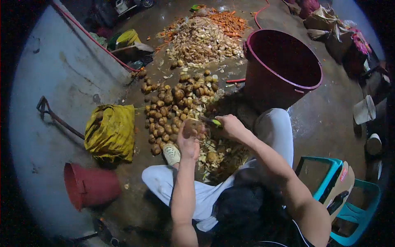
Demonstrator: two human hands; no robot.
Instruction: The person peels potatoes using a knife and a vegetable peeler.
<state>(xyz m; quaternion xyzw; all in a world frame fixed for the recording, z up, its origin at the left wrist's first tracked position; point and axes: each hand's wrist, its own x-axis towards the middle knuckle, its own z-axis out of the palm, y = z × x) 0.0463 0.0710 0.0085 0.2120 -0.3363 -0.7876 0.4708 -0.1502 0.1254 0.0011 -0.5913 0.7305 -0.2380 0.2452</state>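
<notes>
My left hand (189, 144) is closed around a round brown potato (192, 129), blurred by motion, and holds it up in front of my knees. In my right fist (233, 128) is a green-handled peeling tool (215, 122). Its dark working end points left at the potato; whether it is a knife or a peeler I cannot tell. Beyond my left hand, a heap of unpeeled brown potatoes (164, 117) covers the wet floor. Pale peelings (210, 162) lie between my legs, below both hands.
A large maroon tub (267, 78) stands ahead on the right. Farther off is a pile of pale scraps (201, 41) beside orange peelings (230, 22). At left are a yellow sack (110, 131) and a tipped red bucket (92, 186). A turquoise plastic chair (358, 210) is at right.
</notes>
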